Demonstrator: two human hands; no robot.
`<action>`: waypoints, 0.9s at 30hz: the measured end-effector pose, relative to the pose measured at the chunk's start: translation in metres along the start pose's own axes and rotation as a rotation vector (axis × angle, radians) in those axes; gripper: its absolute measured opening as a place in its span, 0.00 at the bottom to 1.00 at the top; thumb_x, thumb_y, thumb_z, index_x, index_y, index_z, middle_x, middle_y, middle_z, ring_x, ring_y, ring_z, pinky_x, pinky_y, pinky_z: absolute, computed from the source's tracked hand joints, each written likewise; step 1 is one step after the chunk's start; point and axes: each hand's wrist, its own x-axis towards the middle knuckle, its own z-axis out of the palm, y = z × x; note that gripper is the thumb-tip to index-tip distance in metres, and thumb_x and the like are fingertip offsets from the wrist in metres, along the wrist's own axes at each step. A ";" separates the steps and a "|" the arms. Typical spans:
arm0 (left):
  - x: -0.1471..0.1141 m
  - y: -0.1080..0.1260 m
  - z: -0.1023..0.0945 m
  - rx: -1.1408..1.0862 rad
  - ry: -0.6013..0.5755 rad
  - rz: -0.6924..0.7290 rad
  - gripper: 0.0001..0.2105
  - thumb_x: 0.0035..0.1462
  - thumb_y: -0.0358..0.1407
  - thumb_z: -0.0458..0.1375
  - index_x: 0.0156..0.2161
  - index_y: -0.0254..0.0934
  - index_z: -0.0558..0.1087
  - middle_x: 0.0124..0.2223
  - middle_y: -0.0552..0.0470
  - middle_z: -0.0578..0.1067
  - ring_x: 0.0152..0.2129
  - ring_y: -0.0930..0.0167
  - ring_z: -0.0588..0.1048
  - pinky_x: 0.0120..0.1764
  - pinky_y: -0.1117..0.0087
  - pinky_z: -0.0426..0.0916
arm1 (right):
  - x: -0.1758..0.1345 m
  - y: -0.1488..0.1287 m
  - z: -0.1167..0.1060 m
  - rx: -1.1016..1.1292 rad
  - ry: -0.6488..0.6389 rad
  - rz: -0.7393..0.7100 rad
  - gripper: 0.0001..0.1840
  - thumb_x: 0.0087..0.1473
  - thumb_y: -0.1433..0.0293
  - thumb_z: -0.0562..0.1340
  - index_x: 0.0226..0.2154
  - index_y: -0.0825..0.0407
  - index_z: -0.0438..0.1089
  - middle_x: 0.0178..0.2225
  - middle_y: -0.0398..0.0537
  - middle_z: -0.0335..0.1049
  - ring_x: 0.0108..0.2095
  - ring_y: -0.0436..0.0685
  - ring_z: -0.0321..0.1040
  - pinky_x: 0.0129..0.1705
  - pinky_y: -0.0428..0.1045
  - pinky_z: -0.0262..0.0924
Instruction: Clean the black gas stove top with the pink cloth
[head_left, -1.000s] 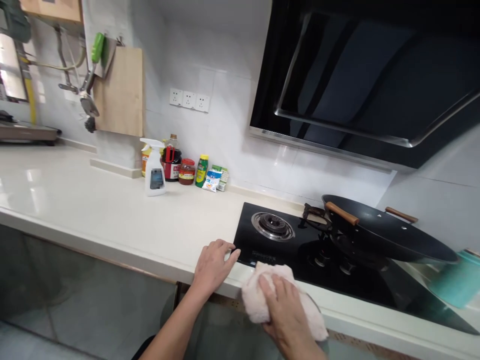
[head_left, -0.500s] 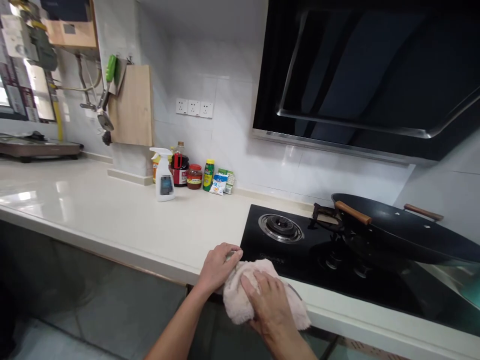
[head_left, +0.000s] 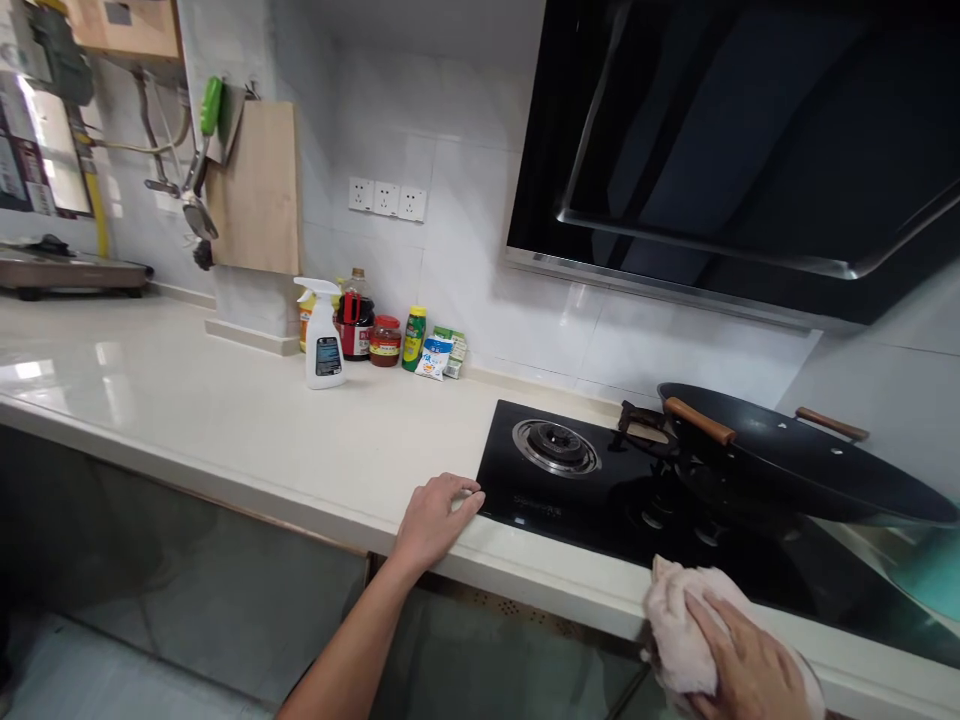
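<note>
At the front corner of the black gas stove (head_left: 517, 470), my left hand (head_left: 437, 515) rests on the counter with nothing in it, its fingers bent and the thumb apart from them. My right hand (head_left: 746, 655) is closed over a pale pink fluffy cloth (head_left: 679, 635), pressing it on the counter's front edge below the stove. Part of the cloth hangs over that edge, and the palm side of the hand is hidden.
A wok (head_left: 787, 450) with wooden handles sits on the stove's right side, beneath a black range hood (head_left: 720, 130). Against the back wall stand a white spray bottle (head_left: 325, 340), a dark sauce bottle (head_left: 356, 320), a red-lidded jar (head_left: 385, 342) and small packets (head_left: 435, 357).
My right hand has slid the cloth rightward along the counter's front edge, away from my left hand. The left hand stays at the stove's corner. The view has shifted slightly.
</note>
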 end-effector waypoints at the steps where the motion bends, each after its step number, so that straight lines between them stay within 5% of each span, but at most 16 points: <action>1: 0.000 0.001 0.000 -0.005 0.000 -0.001 0.16 0.64 0.47 0.52 0.46 0.45 0.78 0.50 0.53 0.80 0.49 0.63 0.75 0.50 0.63 0.67 | -0.001 0.001 -0.003 -0.004 -0.001 0.015 0.46 0.42 0.65 0.64 0.65 0.43 0.52 0.59 0.59 0.65 0.54 0.74 0.66 0.54 0.65 0.55; 8: -0.004 0.004 0.001 -0.004 0.009 0.004 0.16 0.65 0.48 0.51 0.46 0.47 0.78 0.50 0.54 0.80 0.49 0.62 0.75 0.51 0.61 0.65 | 0.027 -0.051 -0.019 -0.007 -0.067 -0.021 0.46 0.44 0.66 0.64 0.66 0.42 0.51 0.58 0.58 0.65 0.55 0.75 0.64 0.54 0.66 0.54; 13: -0.004 0.000 0.002 -0.023 0.007 0.025 0.17 0.67 0.49 0.50 0.46 0.47 0.78 0.50 0.53 0.79 0.48 0.63 0.75 0.51 0.60 0.64 | 0.068 -0.137 -0.028 0.086 -0.045 -0.149 0.51 0.40 0.68 0.71 0.65 0.42 0.53 0.59 0.59 0.65 0.57 0.75 0.61 0.53 0.65 0.55; 19: -0.002 -0.008 0.009 -0.006 0.052 0.058 0.15 0.67 0.47 0.51 0.44 0.45 0.78 0.47 0.53 0.80 0.47 0.64 0.75 0.51 0.61 0.63 | 0.118 -0.235 -0.037 0.193 0.027 -0.286 0.56 0.32 0.56 0.78 0.62 0.42 0.59 0.56 0.59 0.67 0.50 0.74 0.63 0.50 0.65 0.54; 27: 0.000 -0.011 0.005 -0.096 0.051 0.031 0.20 0.68 0.48 0.45 0.42 0.45 0.79 0.45 0.53 0.80 0.46 0.66 0.76 0.49 0.66 0.66 | 0.148 -0.238 -0.062 0.437 -0.115 -0.396 0.42 0.48 0.62 0.72 0.63 0.44 0.59 0.54 0.54 0.67 0.49 0.67 0.63 0.51 0.60 0.58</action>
